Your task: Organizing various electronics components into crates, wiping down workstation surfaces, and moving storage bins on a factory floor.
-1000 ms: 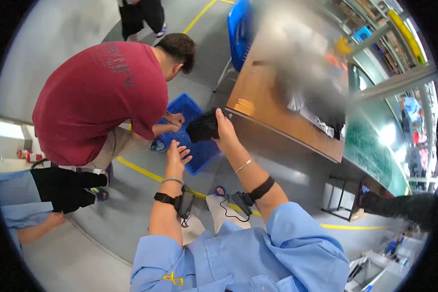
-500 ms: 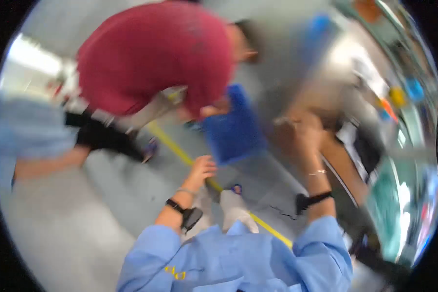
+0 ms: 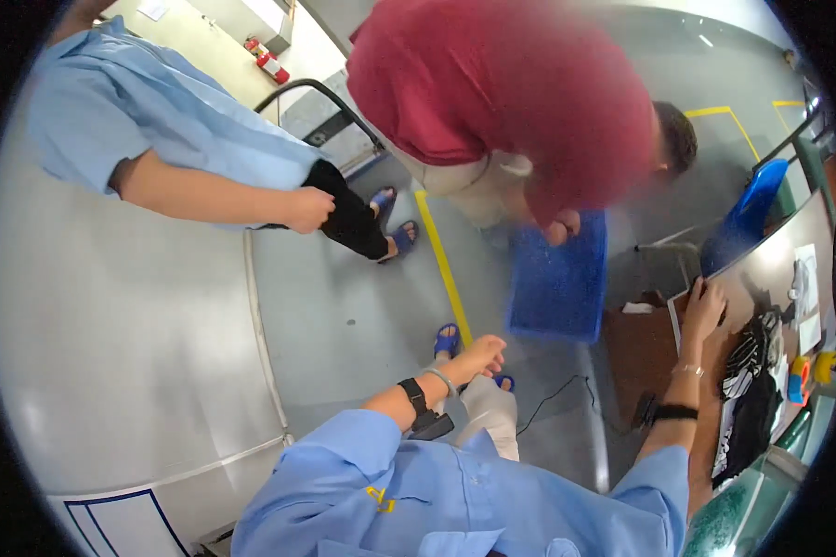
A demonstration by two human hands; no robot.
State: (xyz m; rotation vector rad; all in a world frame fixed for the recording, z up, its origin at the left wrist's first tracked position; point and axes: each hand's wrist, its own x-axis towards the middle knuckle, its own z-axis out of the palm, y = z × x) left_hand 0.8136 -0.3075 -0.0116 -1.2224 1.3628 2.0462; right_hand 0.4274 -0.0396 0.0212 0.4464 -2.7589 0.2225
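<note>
My left hand (image 3: 478, 357) hangs over the grey floor beside my knee, fingers loosely apart and holding nothing; a black watch and a bracelet sit on that wrist. My right hand (image 3: 704, 311) reaches out to the right and lies flat on the near edge of a brown table (image 3: 655, 357), fingers stretched, next to a white sheet; I see nothing gripped in it. Past my left hand, a blue plastic crate (image 3: 557, 283) stands on the floor. A person in a red shirt (image 3: 511, 84) bends over the crate with a hand at its top edge.
A second person in a light blue shirt (image 3: 149, 102) stands at the left, a fist (image 3: 308, 209) by the leg. Striped and black cloth (image 3: 751, 371) lies on the table. A blue chair (image 3: 752, 209) stands behind it. A yellow line (image 3: 441, 265) crosses the floor.
The view has swung left and down. My right hand has gone from a dark item over the crate to the table edge. My left hand has dropped beside my knee.
</note>
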